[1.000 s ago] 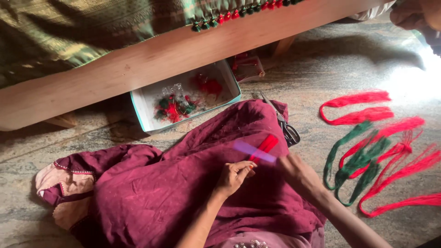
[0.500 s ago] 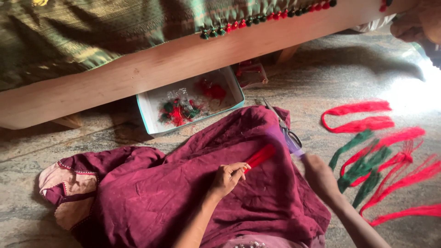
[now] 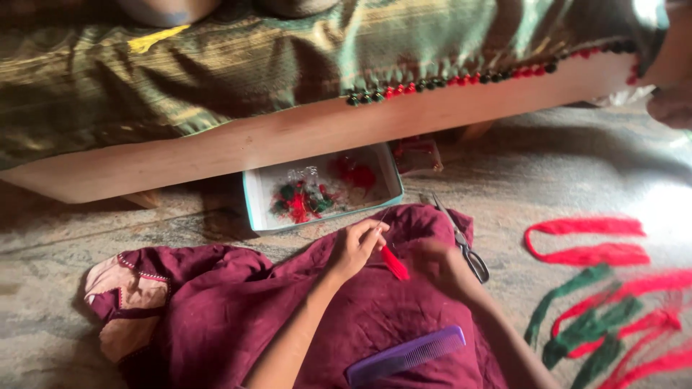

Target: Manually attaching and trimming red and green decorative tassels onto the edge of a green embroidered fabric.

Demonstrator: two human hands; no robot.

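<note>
- Red thread tassel [image 3: 394,264] hangs between our two hands, over the maroon cloth [image 3: 303,317] on our lap.
- Our left hand [image 3: 357,246] pinches its top end, fingers closed tight.
- Our right hand [image 3: 436,263] is blurry; we cannot tell its grip.
- We think a steady pinch keeps the threads neat, with the purple comb [image 3: 406,356] and scissors [image 3: 461,241] close by.
</note>
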